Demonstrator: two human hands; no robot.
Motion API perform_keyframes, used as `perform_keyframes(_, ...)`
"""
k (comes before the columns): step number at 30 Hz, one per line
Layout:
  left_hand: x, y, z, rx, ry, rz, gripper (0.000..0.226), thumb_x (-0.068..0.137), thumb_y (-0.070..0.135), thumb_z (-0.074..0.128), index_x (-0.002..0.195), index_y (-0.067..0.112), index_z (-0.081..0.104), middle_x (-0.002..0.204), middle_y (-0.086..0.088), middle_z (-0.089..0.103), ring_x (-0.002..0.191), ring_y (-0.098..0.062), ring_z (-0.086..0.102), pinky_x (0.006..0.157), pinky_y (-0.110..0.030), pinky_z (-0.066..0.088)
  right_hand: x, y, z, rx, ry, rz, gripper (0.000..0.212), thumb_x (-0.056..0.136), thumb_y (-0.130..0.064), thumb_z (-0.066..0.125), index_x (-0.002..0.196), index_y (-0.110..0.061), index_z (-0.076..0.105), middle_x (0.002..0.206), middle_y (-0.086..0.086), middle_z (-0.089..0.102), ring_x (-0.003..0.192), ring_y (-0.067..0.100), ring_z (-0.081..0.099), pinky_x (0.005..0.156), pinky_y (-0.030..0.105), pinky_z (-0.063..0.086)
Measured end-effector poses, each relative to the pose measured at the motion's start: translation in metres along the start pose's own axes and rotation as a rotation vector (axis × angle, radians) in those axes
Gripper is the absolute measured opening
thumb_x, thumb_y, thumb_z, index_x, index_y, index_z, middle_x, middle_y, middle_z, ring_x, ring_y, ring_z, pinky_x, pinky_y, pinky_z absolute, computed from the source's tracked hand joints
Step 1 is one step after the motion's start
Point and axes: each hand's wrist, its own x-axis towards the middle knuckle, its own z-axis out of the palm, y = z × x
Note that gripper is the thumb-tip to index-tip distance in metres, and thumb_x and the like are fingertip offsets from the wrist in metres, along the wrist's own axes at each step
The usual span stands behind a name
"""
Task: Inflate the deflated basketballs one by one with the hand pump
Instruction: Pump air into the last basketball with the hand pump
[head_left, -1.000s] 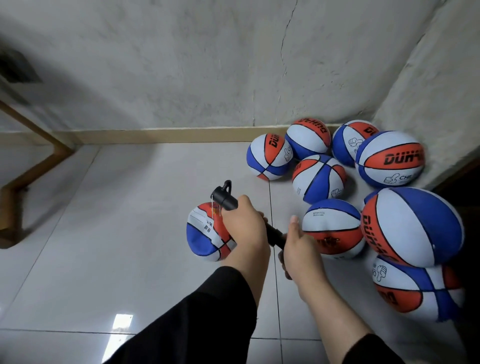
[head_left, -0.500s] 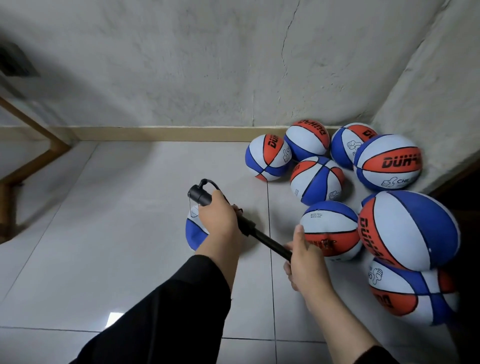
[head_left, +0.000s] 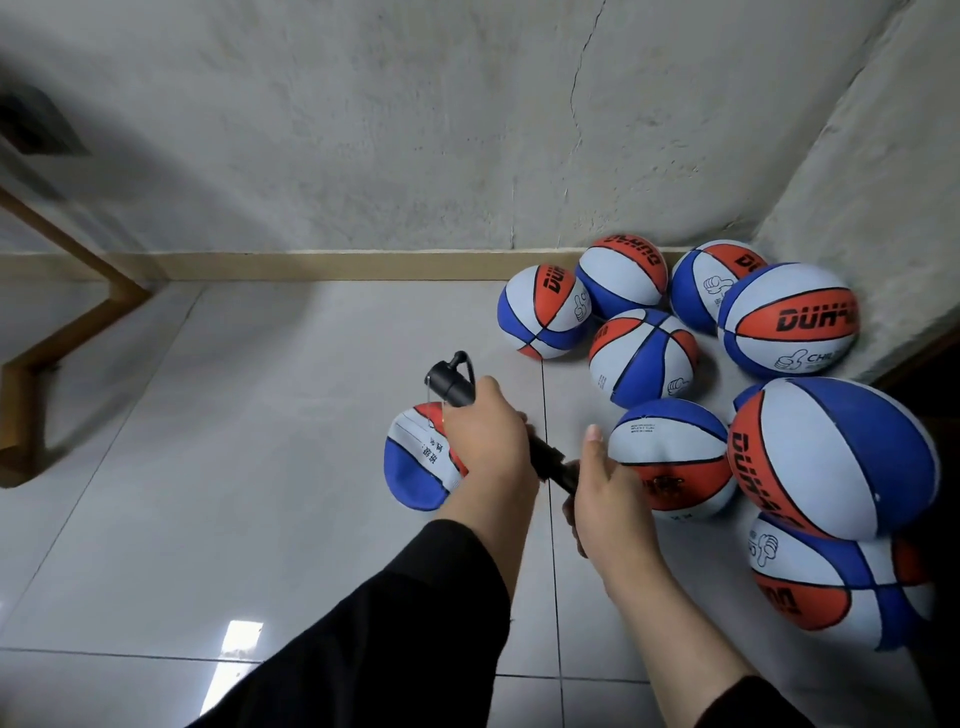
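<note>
- Handle pushed back in; pump (head_left: 519, 431) rod nearly hidden.
- Left hand (head_left: 485, 441) grips barrel, right hand (head_left: 605, 499) clasps handle.
- Limp ball (head_left: 415, 462): soft, likely shifts; steady near valve.

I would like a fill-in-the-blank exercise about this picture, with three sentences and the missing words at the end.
1. The left hand grips the barrel of the black ____.
2. The flat ball beside that hand lies on the tiled ____, apart from the pile.
3. The right hand holds the pump's ____ end, next to a round ball.

Missing words: pump; floor; handle
</note>
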Motion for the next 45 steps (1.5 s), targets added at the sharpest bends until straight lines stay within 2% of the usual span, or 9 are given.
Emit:
perform_keyframes(5, 0.026, 0.008, -0.013, -0.021, 0.042, -0.066, 0.043, 0.091, 0.035, 0.052, 0.117, 0.003, 0.063, 0.076, -0.011, 0.067, 0.062, -0.027, 0.063, 0.062, -0.037, 0.052, -0.002, 0.02, -0.017, 0.002, 0.046, -0.042, 0.05, 0.107, -0.047, 0.041, 0.082, -0.015, 0.07, 0.078, 0.006, 0.073, 0.077, 0.025, 0.07, 0.071, 0.039, 0.053)
perform_keyframes(7, 0.02, 0.004, -0.011, -0.04, 0.041, -0.054, 0.036, 0.092, 0.031, 0.051, 0.112, 0.002, 0.06, 0.075, -0.01, 0.064, 0.06, -0.025, 0.061, 0.059, -0.033, 0.052, -0.001, 0.02, -0.017, -0.064, 0.041, -0.085, 0.043, 0.109, -0.038, 0.039, 0.077, -0.023, 0.064, 0.087, 0.01, 0.074, 0.075, 0.021, 0.067, 0.074, 0.037, 0.053)
perform_keyframes(11, -0.007, -0.009, -0.002, -0.036, 0.046, -0.018, 0.012, 0.095, 0.023, 0.05, 0.096, 0.011, 0.053, 0.066, -0.009, 0.058, 0.051, -0.023, 0.054, 0.053, -0.027, 0.048, 0.001, 0.009, -0.005, -0.091, 0.046, -0.081, 0.064, 0.107, -0.052, 0.031, 0.08, -0.006, 0.066, 0.075, 0.015, 0.068, 0.076, 0.032, 0.064, 0.068, 0.034, 0.045)
perform_keyframes(15, -0.019, -0.013, 0.002, -0.031, 0.034, 0.01, 0.009, 0.096, 0.021, 0.052, 0.095, 0.012, 0.054, 0.06, -0.007, 0.055, 0.051, -0.022, 0.053, 0.057, -0.031, 0.05, 0.001, 0.0, 0.0, -0.076, 0.037, -0.073, 0.063, 0.108, -0.052, 0.03, 0.082, -0.005, 0.061, 0.087, 0.019, 0.069, 0.087, 0.036, 0.066, 0.074, 0.035, 0.048)
perform_keyframes(23, -0.005, -0.015, 0.0, -0.057, 0.04, 0.022, 0.027, 0.094, 0.023, 0.051, 0.112, 0.004, 0.056, 0.063, -0.007, 0.057, 0.051, -0.02, 0.055, 0.055, -0.031, 0.05, -0.004, -0.011, 0.011, 0.512, -0.026, 0.346, 0.063, 0.101, -0.07, 0.03, 0.103, -0.023, 0.07, 0.095, 0.014, 0.075, 0.061, 0.019, 0.05, 0.054, 0.03, 0.046)
perform_keyframes(30, 0.004, -0.008, -0.006, -0.043, 0.028, 0.025, 0.027, 0.095, 0.026, 0.051, 0.111, 0.004, 0.058, 0.071, -0.013, 0.062, 0.053, -0.023, 0.057, 0.053, -0.029, 0.05, 0.0, -0.001, 0.01, 0.279, 0.052, 0.239, 0.064, 0.106, -0.058, 0.03, 0.091, -0.01, 0.069, 0.059, 0.01, 0.061, 0.051, 0.022, 0.053, 0.051, 0.03, 0.043)
perform_keyframes(34, 0.03, 0.011, -0.018, -0.079, 0.083, 0.008, 0.032, 0.095, 0.031, 0.052, 0.114, 0.006, 0.058, 0.066, -0.009, 0.063, 0.052, -0.023, 0.06, 0.06, -0.035, 0.054, 0.003, 0.004, -0.001, 0.236, 0.035, 0.209, 0.061, 0.106, -0.058, 0.03, 0.096, -0.011, 0.068, 0.07, 0.006, 0.059, 0.041, 0.013, 0.05, 0.042, 0.023, 0.036)
perform_keyframes(40, 0.007, 0.0, -0.01, -0.034, 0.07, 0.024, 0.018, 0.096, 0.028, 0.05, 0.094, 0.01, 0.053, 0.072, -0.013, 0.063, 0.052, -0.021, 0.057, 0.059, -0.034, 0.052, 0.005, 0.009, 0.005, 0.147, 0.033, 0.143, 0.06, 0.104, -0.063, 0.029, 0.089, -0.02, 0.069, 0.078, 0.0, 0.063, 0.076, 0.025, 0.059, 0.074, 0.039, 0.048)
perform_keyframes(45, -0.019, -0.016, -0.003, -0.075, 0.091, -0.001, 0.017, 0.095, 0.022, 0.051, 0.099, 0.006, 0.057, 0.059, -0.007, 0.058, 0.042, -0.017, 0.054, 0.055, -0.031, 0.049, 0.008, -0.003, 0.009, 0.049, 0.055, 0.075, 0.06, 0.105, -0.06, 0.026, 0.083, -0.024, 0.068, 0.088, 0.009, 0.075, 0.087, 0.034, 0.071, 0.086, 0.052, 0.06)
